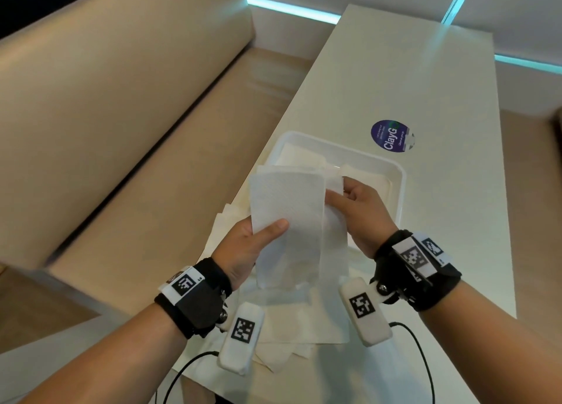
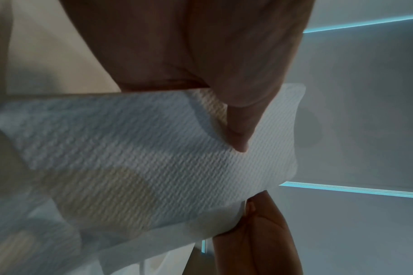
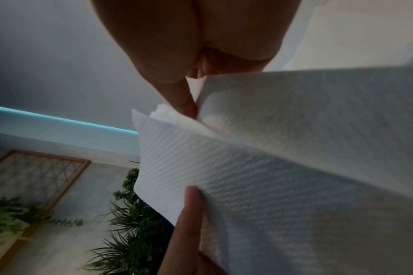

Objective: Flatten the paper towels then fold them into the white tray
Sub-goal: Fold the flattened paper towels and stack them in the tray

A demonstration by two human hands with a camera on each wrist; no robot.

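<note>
A white embossed paper towel [image 1: 289, 208] is held up in the air between both hands, folded lengthwise. My left hand [image 1: 258, 236] grips its lower left part, thumb on top of the sheet. My right hand [image 1: 349, 199] pinches the towel's right edge near the top. The same towel [image 2: 153, 152] fills the left wrist view under my thumb. In the right wrist view the towel [image 3: 271, 176] shows two layers with fingers on both sides. The white tray [image 1: 398, 175] sits on the table behind the hands, with folded towels [image 1: 301, 157] inside.
More loose paper towels [image 1: 292, 321] lie on the white table [image 1: 425, 84] beneath my wrists. A round blue sticker [image 1: 390, 136] is stuck beyond the tray. A beige bench [image 1: 121, 114] runs along the left of the table. Cables trail at the near edge.
</note>
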